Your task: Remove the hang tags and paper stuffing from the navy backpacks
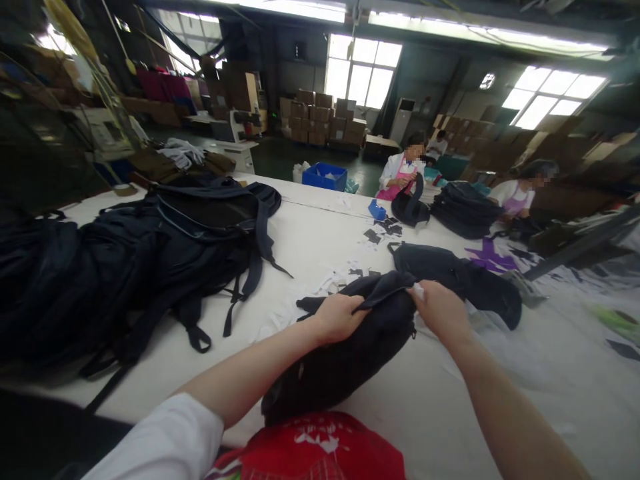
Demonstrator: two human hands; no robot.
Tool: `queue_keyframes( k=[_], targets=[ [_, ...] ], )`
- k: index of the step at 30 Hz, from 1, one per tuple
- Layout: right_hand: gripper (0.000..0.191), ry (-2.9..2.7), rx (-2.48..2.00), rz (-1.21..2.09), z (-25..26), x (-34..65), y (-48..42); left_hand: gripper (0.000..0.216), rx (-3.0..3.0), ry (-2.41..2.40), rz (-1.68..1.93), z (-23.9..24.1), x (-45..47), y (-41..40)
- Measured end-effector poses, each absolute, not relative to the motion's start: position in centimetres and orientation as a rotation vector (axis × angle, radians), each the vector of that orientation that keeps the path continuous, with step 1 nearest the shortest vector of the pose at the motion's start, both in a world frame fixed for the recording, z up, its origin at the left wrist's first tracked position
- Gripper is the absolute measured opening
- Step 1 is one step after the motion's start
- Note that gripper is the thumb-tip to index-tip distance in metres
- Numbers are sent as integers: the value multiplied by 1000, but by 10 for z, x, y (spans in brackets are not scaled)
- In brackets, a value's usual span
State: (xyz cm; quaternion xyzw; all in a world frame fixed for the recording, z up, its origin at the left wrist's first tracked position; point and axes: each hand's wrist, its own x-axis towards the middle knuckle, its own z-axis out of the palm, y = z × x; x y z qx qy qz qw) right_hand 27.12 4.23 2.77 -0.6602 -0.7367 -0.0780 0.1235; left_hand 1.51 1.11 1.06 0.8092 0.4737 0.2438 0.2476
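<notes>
A dark navy backpack (345, 360) lies on the white table right in front of my body. My left hand (341, 318) is closed on the fabric at its upper left edge. At the upper right edge my right hand (440, 308) pinches the same fabric, with a small white bit showing at the fingertips. Between my hands a fold of the fabric is drawn up. The tips of my left fingers are hidden by the cloth. Just beyond my right hand lies another flat dark bag piece (460, 277).
A heap of navy backpacks (190, 240) with loose straps covers the table's left side. Scraps of white and black material (385, 230) lie ahead, near a small blue box (377, 210). Two people (403, 175) work across the table. A blue bin (325, 177) stands beyond its far edge.
</notes>
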Motion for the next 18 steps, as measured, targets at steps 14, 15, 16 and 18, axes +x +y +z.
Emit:
queue_keyframes(
  k=[14, 15, 16, 18],
  targets=[
    [34, -2618, -1208, 830, 49, 238, -31, 38, 847, 1014, 1253, -26, -11, -24],
    [30, -2715, -1198, 1010, 41, 236, -39, 39, 810, 1037, 1315, -29, -15, -23],
    [25, -2764, -1215, 1131, 31, 235, -42, 39, 785, 1049, 1351, -30, -19, -22],
    [18, -2692, -1281, 1147, 11, 232, -39, 37, 807, 1044, 1341, -33, -23, -24]
  ],
)
